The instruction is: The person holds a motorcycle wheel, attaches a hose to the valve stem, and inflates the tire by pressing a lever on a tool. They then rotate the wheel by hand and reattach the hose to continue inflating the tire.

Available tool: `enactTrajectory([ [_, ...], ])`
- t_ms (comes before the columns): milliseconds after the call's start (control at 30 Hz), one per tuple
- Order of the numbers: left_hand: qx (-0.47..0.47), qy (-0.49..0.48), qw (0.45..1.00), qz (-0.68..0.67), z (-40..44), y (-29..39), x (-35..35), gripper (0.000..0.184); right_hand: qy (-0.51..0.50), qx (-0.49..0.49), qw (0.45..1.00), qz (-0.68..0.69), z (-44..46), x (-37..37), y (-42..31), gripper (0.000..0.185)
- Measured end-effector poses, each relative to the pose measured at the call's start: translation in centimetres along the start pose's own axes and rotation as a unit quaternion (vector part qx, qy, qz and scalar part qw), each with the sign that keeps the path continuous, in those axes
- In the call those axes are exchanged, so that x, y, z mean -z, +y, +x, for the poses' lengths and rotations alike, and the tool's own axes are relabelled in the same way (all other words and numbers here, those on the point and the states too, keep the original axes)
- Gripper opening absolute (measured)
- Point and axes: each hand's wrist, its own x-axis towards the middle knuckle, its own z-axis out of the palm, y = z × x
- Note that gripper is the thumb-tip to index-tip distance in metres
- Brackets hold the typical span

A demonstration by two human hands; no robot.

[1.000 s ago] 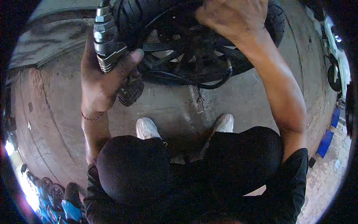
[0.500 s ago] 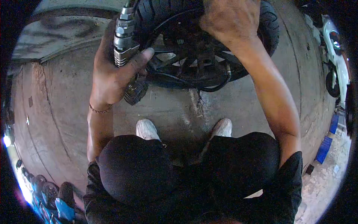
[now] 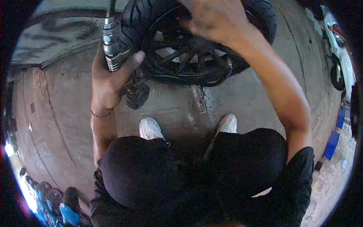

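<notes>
Wheel (image 3: pixel 200 56) with a black tyre (image 3: pixel 136 19) sits top centre in your head view, ahead of your 2 white shoes (image 3: pixel 151 129), just off the left hand's thumb side. Key relation: wheel lies to the right of your left hand (image 3: pixel 106 89). Right hand (image 3: pixel 219 22) is the nearer of the 2, overlapping the wheel's upper part in view.

Left hand: closed around a metal fitting (image 3: pixel 111 43), thumb laid out toward the tyre. Fitting's long axis runs roughly up-down in view, along the tyre's left side; a dark line (image 3: pixel 110 8) leaves its top end. Dark ribbed piece (image 3: pixel 137 95) is just below that hand, near the tyre's lower left. Can't tell if it's 1 tool with the fitting.

Right hand: motion-blurred, fingers pointing left across the upper spokes. Can't tell if they're wide, narrow or on anything; no held item readable. Forearm comes in from your right side.

Black hose (image 3: pixel 217 81) curves along the wheel's lower edge, pale band (image 3: pixel 229 66) at lower right. Hose ends not traceable.

Containers: none confirmed. 2 blue items (image 3: pixel 332 145) at the far right edge could be trays; contents not readable. Blue bodywork (image 3: pixel 69 215) is at lower left with dark wheels near it, white vehicle (image 3: pixel 340 49) at upper right. Both well apart from your hands.
</notes>
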Motion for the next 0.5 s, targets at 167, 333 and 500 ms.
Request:
enactTrajectory([
  [167, 0.010, 0.012, 1.000, 0.008, -0.4, 0.1, 1.2, 0.054, 0.202, -0.140, 0.956, 0.160, -8.0, 3.5, 3.0, 0.027],
  [333, 0.002, -0.006, 0.999, 0.035, 0.6, 1.3, 0.9, 0.035, 0.232, -0.609, 0.641, 0.406, -23.5, -4.2, 6.8, 0.056],
  [500, 0.045, -0.070, 0.996, 0.033, 3.0, 1.5, 0.8, 0.025, 0.201, -0.653, 0.197, 0.704, -27.4, -9.8, 0.3, 0.071],
])
